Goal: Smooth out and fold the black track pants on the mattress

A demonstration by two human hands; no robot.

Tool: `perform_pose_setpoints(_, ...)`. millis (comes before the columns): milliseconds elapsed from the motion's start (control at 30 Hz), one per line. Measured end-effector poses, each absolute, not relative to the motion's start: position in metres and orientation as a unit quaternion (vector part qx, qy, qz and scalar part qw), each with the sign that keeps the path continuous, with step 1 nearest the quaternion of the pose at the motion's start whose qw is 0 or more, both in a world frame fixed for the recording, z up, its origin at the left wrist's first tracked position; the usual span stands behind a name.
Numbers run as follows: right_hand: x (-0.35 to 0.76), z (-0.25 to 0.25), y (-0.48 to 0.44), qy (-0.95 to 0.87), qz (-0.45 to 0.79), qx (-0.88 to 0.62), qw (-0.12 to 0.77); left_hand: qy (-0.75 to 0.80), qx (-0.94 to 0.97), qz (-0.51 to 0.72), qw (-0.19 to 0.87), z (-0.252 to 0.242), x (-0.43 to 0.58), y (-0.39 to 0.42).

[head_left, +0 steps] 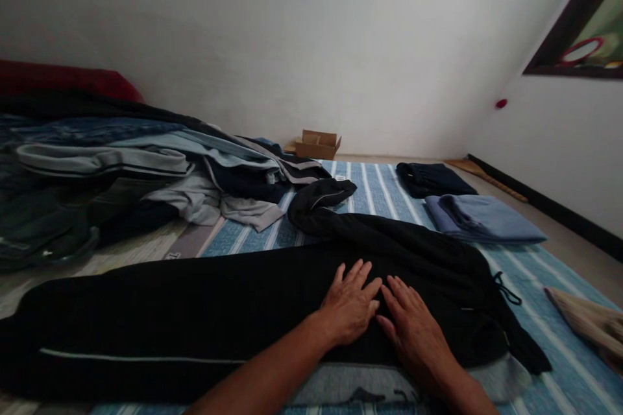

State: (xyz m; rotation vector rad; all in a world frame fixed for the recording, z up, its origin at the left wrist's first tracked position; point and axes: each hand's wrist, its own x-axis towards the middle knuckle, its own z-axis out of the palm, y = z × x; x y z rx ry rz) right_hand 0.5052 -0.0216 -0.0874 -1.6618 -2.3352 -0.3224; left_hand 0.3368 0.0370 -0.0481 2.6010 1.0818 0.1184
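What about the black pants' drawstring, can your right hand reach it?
Probably yes. Your right hand lies flat on the black pants, quite near the drawstring. Nothing seems to block the way except the pants themselves, so it could likely slide straight across.

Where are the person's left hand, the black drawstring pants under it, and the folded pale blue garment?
left hand (348, 305): head view, point on the back of the hand.
black drawstring pants (195, 311): head view, point on the leg left of the hands.
folded pale blue garment (487, 220): head view, point on its top.
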Motion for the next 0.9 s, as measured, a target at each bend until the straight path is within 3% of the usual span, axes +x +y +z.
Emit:
perform_pose_setpoints(267,0.508,-0.08,-0.043,-0.796,-0.13,-0.564,0.175,0.367,0.918,0.007,0.152,-0.049,0.338,0.039)
perform_pose_setpoints(567,0.532,-0.057,-0.071,-0.866,-0.05,-0.48,0.128,0.383,0.914,0.009,0.137,-0.049,0.347,0.037)
perform_pose_setpoints(900,0.512,-0.063,-0.077,-0.847,-0.195,-0.452,0.199,0.304,0.942,0.06,0.126,-0.055,0.348,0.033)
